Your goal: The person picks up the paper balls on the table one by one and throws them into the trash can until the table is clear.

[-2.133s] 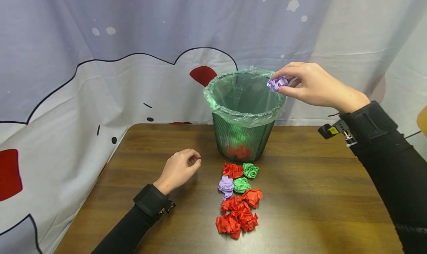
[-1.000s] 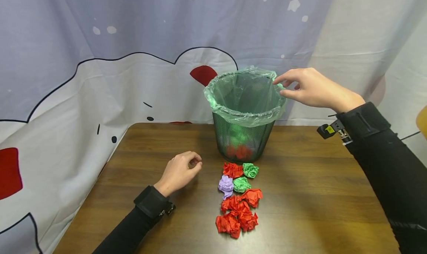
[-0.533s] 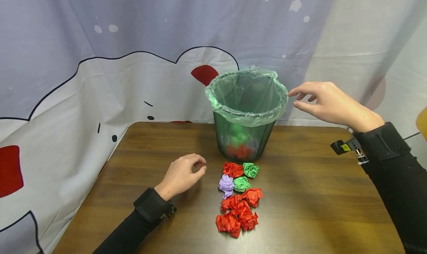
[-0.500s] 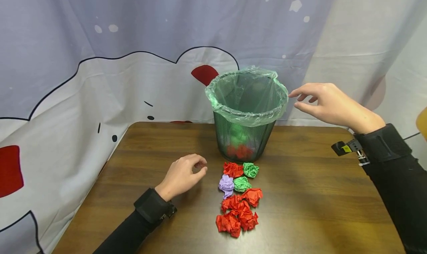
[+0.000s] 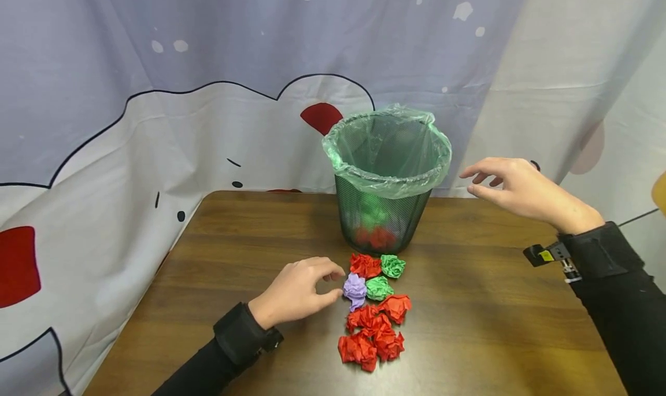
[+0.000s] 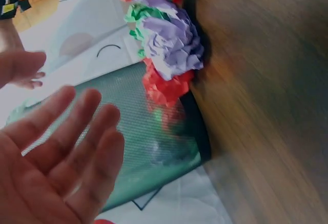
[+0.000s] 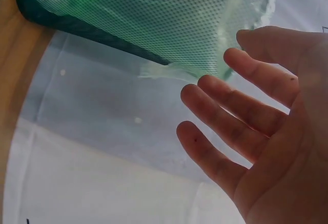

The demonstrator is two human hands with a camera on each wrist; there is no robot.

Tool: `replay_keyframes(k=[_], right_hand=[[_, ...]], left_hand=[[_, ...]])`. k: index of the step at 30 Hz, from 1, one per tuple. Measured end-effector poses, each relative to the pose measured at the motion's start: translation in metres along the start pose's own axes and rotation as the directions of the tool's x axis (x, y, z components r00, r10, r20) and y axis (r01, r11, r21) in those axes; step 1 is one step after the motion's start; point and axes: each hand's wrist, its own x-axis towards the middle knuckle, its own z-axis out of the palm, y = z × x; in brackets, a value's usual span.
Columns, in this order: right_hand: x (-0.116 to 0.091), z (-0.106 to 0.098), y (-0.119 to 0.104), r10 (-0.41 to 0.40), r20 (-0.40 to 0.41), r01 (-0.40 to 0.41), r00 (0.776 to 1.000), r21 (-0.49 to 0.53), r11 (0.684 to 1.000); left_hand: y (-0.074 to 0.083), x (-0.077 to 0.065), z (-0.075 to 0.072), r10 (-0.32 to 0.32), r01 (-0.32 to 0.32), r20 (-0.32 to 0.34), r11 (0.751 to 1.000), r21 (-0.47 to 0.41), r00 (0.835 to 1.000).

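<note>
My left hand [image 5: 299, 289] hovers just left of a crumpled purple paper ball [image 5: 355, 289], fingers loosely bent and holding nothing. In the left wrist view the fingers [image 6: 84, 126] stand spread, apart from the purple ball [image 6: 171, 42]. Beside that ball lie a red ball [image 5: 366, 265] and two green balls, one [image 5: 379, 288] touching it and one [image 5: 392, 266] farther back. Several red balls [image 5: 387, 344] cluster nearer the table's front. To the right of the mesh wastebasket [image 5: 385, 211], my right hand [image 5: 525, 191] is in the air, relaxed, with nothing in it.
A translucent green bag [image 5: 387, 186] lines the wastebasket and folds over its rim. Red and green paper shows through the mesh. The wooden table [image 5: 250, 222] ends at the back against a patterned curtain [image 5: 208, 136].
The purple ball once in my right hand above the basket rim is gone from it. That hand has moved right and down. My left hand has shifted right, close to the purple ball on the table.
</note>
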Motion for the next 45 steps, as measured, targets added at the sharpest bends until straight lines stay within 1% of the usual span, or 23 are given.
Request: replay_keyframes(k=[4, 7, 12, 18, 24, 27, 30, 33, 41, 45], right_hand=[[-0.006, 0.011, 0.004, -0.006, 0.009, 0.006, 1.000, 0.026, 1.000], [-0.011, 0.019, 0.005, -0.006, 0.005, 0.005, 1.000, 0.041, 0.999], [-0.018, 0.030, 0.007, -0.004, 0.011, 0.003, 1.000, 0.072, 0.997], [-0.027, 0.047, 0.007, -0.051, 0.023, 0.048, 0.998, 0.089, 0.995], [-0.038, 0.064, 0.008, -0.015, 0.038, 0.011, 0.999, 0.124, 0.992], [-0.042, 0.070, 0.007, -0.025, 0.045, 0.019, 0.999, 0.142, 0.990], [-0.047, 0.076, 0.006, -0.017, 0.057, 0.008, 0.998, 0.153, 0.988], [-0.050, 0.081, 0.005, -0.009, 0.062, -0.002, 0.998, 0.164, 0.987], [-0.057, 0.091, 0.006, 0.013, 0.080, -0.027, 0.997, 0.184, 0.983], [-0.059, 0.095, 0.006, 0.013, 0.081, -0.029, 0.997, 0.194, 0.981]], left_hand=[[0.006, -0.001, 0.001, 0.061, -0.057, 0.093, 0.997, -0.047, 0.994], [0.008, -0.002, 0.002, 0.095, -0.087, 0.128, 0.994, -0.065, 0.987], [0.011, -0.003, 0.004, 0.131, -0.122, 0.150, 0.990, -0.067, 0.980], [0.014, -0.003, 0.007, 0.128, -0.118, 0.180, 0.991, -0.066, 0.975], [0.016, -0.003, 0.010, 0.133, -0.124, 0.202, 0.991, -0.056, 0.970], [0.018, -0.003, 0.012, 0.138, -0.127, 0.216, 0.990, -0.061, 0.967], [0.021, -0.004, 0.013, 0.151, -0.142, 0.226, 0.988, -0.058, 0.962], [0.024, -0.005, 0.016, 0.168, -0.162, 0.246, 0.986, -0.047, 0.954], [0.032, -0.005, 0.027, 0.242, -0.251, 0.297, 0.968, -0.008, 0.923], [0.034, -0.004, 0.032, 0.257, -0.274, 0.334, 0.962, 0.002, 0.907]])
